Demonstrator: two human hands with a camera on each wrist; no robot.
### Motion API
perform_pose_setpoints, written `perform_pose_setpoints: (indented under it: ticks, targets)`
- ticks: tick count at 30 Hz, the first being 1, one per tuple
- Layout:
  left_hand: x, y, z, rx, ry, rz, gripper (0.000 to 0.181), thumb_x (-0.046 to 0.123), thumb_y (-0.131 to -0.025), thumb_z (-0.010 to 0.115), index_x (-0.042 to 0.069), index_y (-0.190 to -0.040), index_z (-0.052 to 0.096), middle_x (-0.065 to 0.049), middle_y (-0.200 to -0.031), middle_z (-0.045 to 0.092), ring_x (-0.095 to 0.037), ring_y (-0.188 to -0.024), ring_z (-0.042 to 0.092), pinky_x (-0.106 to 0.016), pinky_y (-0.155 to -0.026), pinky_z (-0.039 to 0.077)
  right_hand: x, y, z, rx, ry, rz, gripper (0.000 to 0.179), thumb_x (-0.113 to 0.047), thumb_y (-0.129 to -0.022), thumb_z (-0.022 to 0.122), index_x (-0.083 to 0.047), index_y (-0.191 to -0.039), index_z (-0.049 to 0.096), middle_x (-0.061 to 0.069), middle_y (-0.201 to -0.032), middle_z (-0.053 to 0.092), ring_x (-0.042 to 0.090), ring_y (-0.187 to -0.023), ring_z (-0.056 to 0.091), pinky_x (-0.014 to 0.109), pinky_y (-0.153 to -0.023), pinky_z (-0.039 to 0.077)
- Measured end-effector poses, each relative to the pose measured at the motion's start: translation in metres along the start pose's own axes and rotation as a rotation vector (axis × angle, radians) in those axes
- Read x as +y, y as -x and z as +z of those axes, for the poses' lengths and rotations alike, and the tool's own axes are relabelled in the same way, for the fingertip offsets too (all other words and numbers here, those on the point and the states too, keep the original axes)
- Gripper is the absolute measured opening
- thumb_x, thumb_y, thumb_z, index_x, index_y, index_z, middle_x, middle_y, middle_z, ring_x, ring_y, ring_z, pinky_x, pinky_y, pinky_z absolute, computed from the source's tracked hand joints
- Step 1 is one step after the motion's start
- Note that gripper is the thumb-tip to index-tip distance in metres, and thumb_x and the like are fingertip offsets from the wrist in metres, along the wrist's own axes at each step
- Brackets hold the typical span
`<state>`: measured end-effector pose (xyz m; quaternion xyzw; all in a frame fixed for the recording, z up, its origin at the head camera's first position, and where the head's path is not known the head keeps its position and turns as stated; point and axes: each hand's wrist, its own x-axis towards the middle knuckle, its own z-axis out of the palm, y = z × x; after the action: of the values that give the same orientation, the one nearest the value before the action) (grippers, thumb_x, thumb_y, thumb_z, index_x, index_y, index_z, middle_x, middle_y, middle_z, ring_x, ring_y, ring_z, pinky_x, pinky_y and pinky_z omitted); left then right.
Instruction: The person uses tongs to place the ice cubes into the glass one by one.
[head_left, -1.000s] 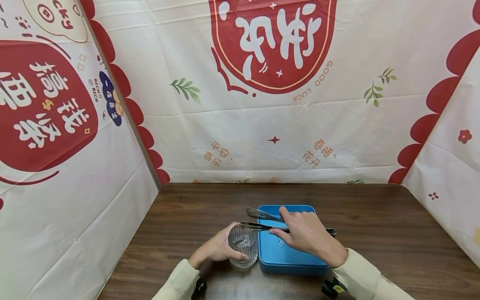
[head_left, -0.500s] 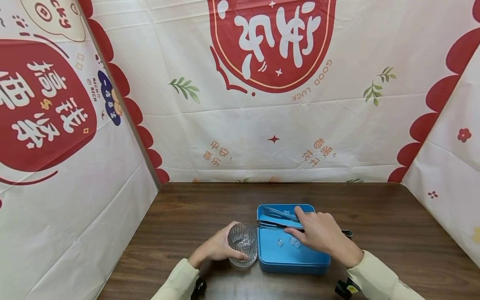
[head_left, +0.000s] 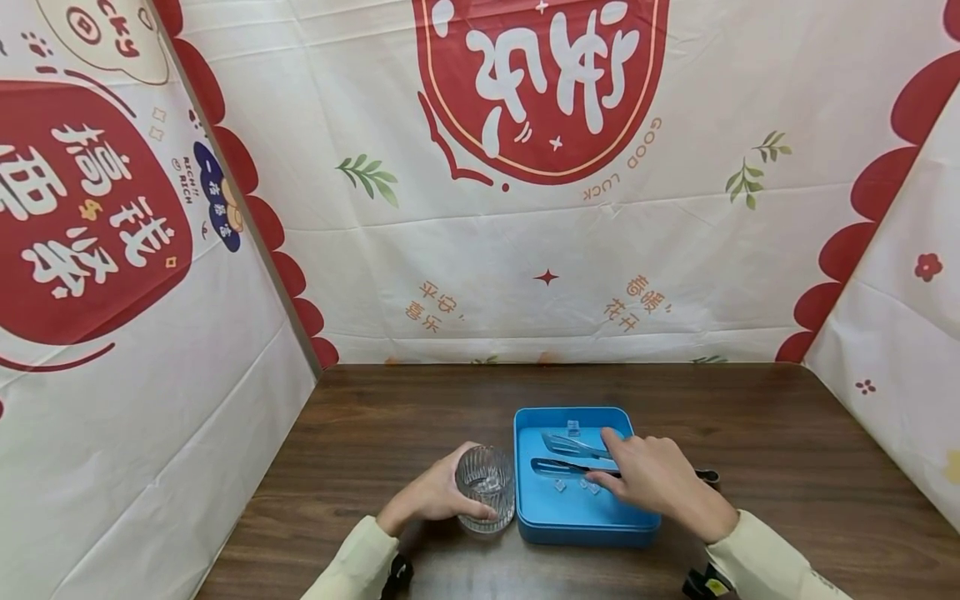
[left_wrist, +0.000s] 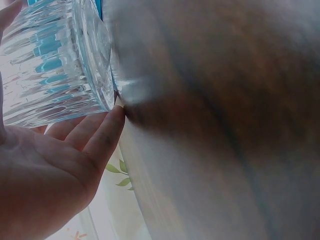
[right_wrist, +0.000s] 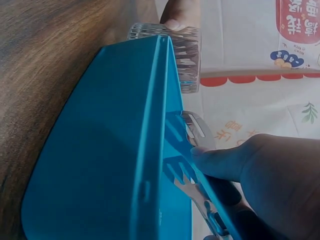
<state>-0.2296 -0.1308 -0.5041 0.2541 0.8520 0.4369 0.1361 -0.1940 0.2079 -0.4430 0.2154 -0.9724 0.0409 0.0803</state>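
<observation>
My left hand holds a ribbed clear glass, thumb on the near side and fingers on the far side. Clear bits show inside that glass, too blurred to tell apart. To its right stands a blue rectangular box, open at the top. Several small clear cubes lie on the box's floor, among them a far cube and a nearer cube. Metal tongs are gripped in my right hand, their arms spread over the box with no cube visible between the tips. The left wrist view shows the glass's ribbed side.
The dark wooden table carries everything. White printed cloth hangs behind it and along both sides. In the right wrist view, the box wall rises close beside the tongs.
My right hand and the tongs have moved right, away from the glass's rim, and down over the box, uncovering more cubes. My left hand and the glass stay put.
</observation>
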Motion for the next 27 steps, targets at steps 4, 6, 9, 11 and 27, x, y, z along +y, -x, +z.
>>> perform_pose_setpoints:
  ticks: [4, 6, 9, 11, 27]
  targets:
    - [-0.0001, -0.0002, -0.0002, -0.004, -0.002, -0.002, 0.078, 0.037, -0.069, 0.09, 0.026, -0.133, 0.047, 0.003, -0.113, 0.062, -0.014, -0.1, 0.06, -0.033, -0.086, 0.049, 0.001, 0.0009, 0.003, -0.017, 0.0, -0.001, 0.048, -0.054, -0.085, 0.07, -0.011, -0.101, 0.057, -0.007, -0.052, 0.036, 0.007, -0.04, 0.032, 0.024, -0.042, 0.019]
    - [-0.0002, -0.0003, -0.0002, -0.005, -0.006, -0.003, 0.078, 0.038, -0.069, 0.09, 0.025, -0.133, 0.047, 0.003, -0.113, 0.061, -0.014, -0.1, 0.06, -0.033, -0.086, 0.049, 0.0011, 0.0017, 0.0039, -0.017, 0.001, -0.006, 0.047, -0.054, -0.085, 0.07, -0.011, -0.098, 0.055, -0.007, -0.052, 0.035, 0.007, -0.04, 0.032, 0.024, -0.042, 0.018]
    - [-0.0005, -0.0003, -0.0001, -0.007, -0.012, -0.004, 0.079, 0.039, -0.069, 0.09, 0.026, -0.133, 0.047, 0.003, -0.114, 0.061, -0.014, -0.1, 0.06, -0.033, -0.086, 0.049, 0.001, 0.0031, 0.0045, -0.01, -0.001, -0.019, 0.046, -0.053, -0.085, 0.07, -0.012, -0.096, 0.054, -0.007, -0.052, 0.034, 0.007, -0.04, 0.03, 0.024, -0.042, 0.017]
    - [-0.0009, -0.0003, 0.0, -0.005, -0.018, -0.003, 0.079, 0.039, -0.069, 0.09, 0.026, -0.133, 0.047, 0.003, -0.114, 0.061, -0.014, -0.101, 0.06, -0.034, -0.086, 0.049, 0.0008, 0.004, 0.0048, -0.006, 0.0, -0.027, 0.046, -0.053, -0.085, 0.07, -0.012, -0.096, 0.054, -0.007, -0.052, 0.034, 0.007, -0.04, 0.03, 0.023, -0.042, 0.017]
    - [-0.0028, -0.0013, 0.0009, 0.008, -0.015, 0.006, 0.078, 0.037, -0.068, 0.091, 0.023, -0.132, 0.048, 0.001, -0.114, 0.062, -0.015, -0.102, 0.06, -0.033, -0.089, 0.049, -0.0015, 0.0059, 0.0062, -0.102, 0.025, 0.006, 0.048, -0.051, -0.086, 0.07, -0.01, -0.106, 0.057, -0.005, -0.054, 0.039, 0.009, -0.043, 0.037, 0.025, -0.041, 0.029]
